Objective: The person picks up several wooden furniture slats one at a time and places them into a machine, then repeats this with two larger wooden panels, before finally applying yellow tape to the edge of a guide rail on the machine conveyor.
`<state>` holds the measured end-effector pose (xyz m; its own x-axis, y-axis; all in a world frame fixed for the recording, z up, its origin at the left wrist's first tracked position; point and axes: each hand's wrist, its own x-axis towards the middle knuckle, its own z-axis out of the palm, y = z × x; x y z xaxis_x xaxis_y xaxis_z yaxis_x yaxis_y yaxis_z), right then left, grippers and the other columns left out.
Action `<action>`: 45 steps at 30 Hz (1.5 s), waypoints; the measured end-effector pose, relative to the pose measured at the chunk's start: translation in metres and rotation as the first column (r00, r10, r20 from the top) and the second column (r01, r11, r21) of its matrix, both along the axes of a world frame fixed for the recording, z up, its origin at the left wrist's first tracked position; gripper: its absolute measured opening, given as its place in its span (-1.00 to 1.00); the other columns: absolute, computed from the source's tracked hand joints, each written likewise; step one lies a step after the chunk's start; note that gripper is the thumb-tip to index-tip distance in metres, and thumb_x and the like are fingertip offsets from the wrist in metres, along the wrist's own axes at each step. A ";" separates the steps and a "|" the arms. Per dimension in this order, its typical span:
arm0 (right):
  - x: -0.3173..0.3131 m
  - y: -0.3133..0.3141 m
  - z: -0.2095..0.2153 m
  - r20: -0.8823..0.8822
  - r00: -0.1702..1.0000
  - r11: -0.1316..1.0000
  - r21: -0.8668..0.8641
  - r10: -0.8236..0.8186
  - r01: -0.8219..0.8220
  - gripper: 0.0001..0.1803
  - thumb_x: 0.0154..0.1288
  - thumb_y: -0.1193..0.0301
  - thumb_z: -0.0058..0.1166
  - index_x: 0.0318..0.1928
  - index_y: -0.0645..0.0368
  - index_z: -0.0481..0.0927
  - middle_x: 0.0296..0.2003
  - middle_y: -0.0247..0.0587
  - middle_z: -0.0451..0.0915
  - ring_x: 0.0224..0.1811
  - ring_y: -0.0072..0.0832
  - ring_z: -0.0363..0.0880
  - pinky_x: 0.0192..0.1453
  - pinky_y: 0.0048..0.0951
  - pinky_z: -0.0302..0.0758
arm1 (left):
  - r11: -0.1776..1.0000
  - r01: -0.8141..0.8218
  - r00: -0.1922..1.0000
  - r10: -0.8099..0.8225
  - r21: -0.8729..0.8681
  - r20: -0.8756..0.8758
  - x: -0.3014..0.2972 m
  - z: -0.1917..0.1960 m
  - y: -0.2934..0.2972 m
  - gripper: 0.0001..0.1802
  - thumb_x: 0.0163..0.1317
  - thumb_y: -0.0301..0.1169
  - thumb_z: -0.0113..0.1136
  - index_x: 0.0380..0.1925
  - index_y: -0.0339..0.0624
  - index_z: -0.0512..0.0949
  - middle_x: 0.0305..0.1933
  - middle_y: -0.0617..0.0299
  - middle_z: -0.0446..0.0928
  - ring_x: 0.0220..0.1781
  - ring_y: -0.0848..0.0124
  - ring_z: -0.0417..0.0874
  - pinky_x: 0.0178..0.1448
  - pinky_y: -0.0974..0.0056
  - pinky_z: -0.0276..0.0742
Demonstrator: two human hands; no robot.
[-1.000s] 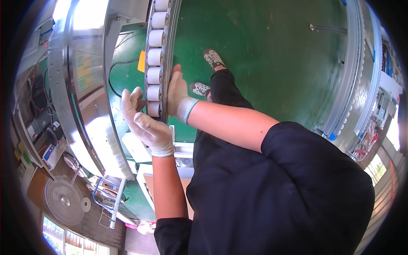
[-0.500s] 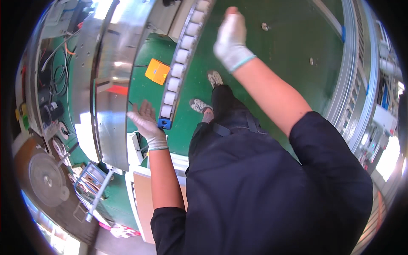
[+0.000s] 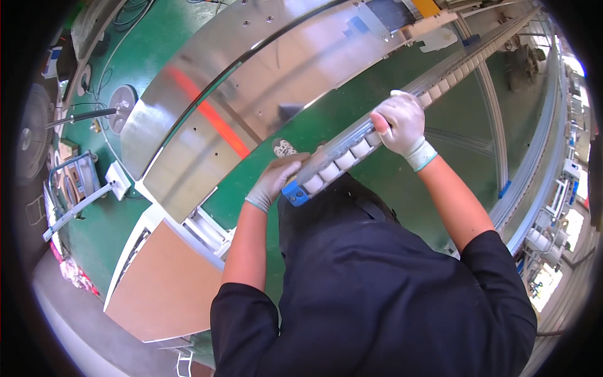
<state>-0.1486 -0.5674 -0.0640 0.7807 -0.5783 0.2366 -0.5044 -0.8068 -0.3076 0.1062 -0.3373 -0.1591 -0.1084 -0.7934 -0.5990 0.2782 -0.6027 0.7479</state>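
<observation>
A long roller track [image 3: 344,161], a metal rail with a row of white rollers, runs diagonally from my waist to the far right. Its near end carries a blue end cap [image 3: 295,193]. My left hand [image 3: 275,179], in a white glove, is closed on the track's left side just beyond the cap; some of its fingers are hidden behind the rail. Farther along, my gloved right hand [image 3: 402,122] wraps over the track from the right, and bare skin shows at the thumb's tip.
Ahead and left is a large shiny metal machine surface [image 3: 251,100] with a red stripe. A white-edged brown panel [image 3: 166,276] stands at my left. A blue-framed cart [image 3: 78,179] and a fan [image 3: 31,129] are farther left. Metal rails [image 3: 531,169] line the right side over green floor.
My left hand, open beside the track's end before, now holds the track. My right hand has come from mid-air onto it. The track slants farther right, and the view has turned.
</observation>
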 end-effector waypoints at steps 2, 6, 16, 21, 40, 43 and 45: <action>0.002 0.000 -0.004 0.034 0.999 1.000 0.014 -0.010 0.009 -0.67 0.36 0.15 0.16 -0.52 -0.01 0.69 -0.52 -0.31 0.64 -0.35 -0.22 0.65 0.20 -0.09 0.55 | 0.997 -0.005 0.997 0.000 -0.075 -0.071 0.002 -0.001 0.002 -0.52 0.48 -0.25 0.18 0.24 -0.35 0.63 0.32 0.02 0.65 0.37 0.25 0.61 0.54 0.22 0.37; 0.007 0.000 0.001 0.036 0.999 0.999 0.034 -0.006 0.004 -0.72 0.33 0.20 0.18 -0.51 -0.01 0.68 -0.51 -0.31 0.66 -0.34 -0.22 0.67 0.18 -0.06 0.57 | 0.992 -0.081 0.988 0.067 -0.100 -0.140 0.002 -0.002 0.012 -0.55 0.45 -0.33 0.17 0.24 -0.36 0.64 0.31 0.00 0.65 0.38 0.23 0.61 0.54 0.20 0.38; 0.015 0.000 0.004 -0.029 0.999 0.999 0.025 -0.025 0.025 -0.72 0.35 0.19 0.13 -0.47 0.01 0.68 -0.50 -0.32 0.66 -0.34 -0.22 0.67 0.21 -0.06 0.55 | 0.941 0.045 0.837 0.147 0.334 -0.528 0.013 -0.052 0.004 -0.59 0.61 -0.21 0.04 0.13 -0.36 0.60 0.08 0.10 0.69 0.10 0.40 0.71 0.28 0.25 0.60; 0.018 -0.002 0.005 -0.056 0.998 0.999 0.013 -0.030 0.031 -0.68 0.37 0.15 0.11 -0.47 0.00 0.68 -0.50 -0.33 0.66 -0.33 -0.23 0.68 0.22 -0.04 0.55 | 0.900 0.247 0.690 0.097 0.360 -0.717 0.005 -0.089 -0.007 -0.54 0.52 -0.22 0.21 0.19 -0.40 0.59 0.06 0.14 0.71 0.03 0.39 0.75 0.18 0.23 0.67; 0.006 0.003 -0.002 0.002 1.000 0.999 -0.041 -0.015 0.015 -0.74 0.37 0.17 0.12 -0.41 -0.02 0.71 -0.42 -0.33 0.71 -0.24 -0.26 0.70 0.23 -0.07 0.53 | 0.924 0.351 0.936 -0.342 -0.151 0.084 0.019 -0.019 -0.013 -0.40 0.67 -0.01 -0.08 0.34 -0.28 0.55 0.37 0.08 0.60 0.38 0.34 0.57 0.53 0.23 0.38; 0.003 0.001 -0.002 0.029 1.000 0.999 -0.051 0.002 0.000 -0.76 0.37 0.19 0.13 -0.40 -0.03 0.71 -0.41 -0.34 0.71 -0.25 -0.25 0.69 0.22 -0.08 0.53 | 0.919 0.360 0.911 -0.308 -0.163 0.275 0.019 0.032 -0.006 -0.38 0.69 0.01 -0.19 0.35 -0.28 0.54 0.43 0.06 0.56 0.42 0.30 0.56 0.57 0.20 0.33; 0.003 -0.002 -0.001 0.042 0.999 0.999 -0.044 0.033 -0.032 -0.77 0.37 0.20 0.13 -0.40 -0.04 0.71 -0.41 -0.34 0.70 -0.25 -0.25 0.69 0.22 -0.09 0.54 | 0.958 0.215 0.956 -0.167 -0.191 0.241 0.007 0.042 0.010 -0.25 0.70 0.09 -0.37 0.32 -0.33 0.56 0.36 -0.02 0.61 0.43 0.16 0.57 0.58 0.16 0.33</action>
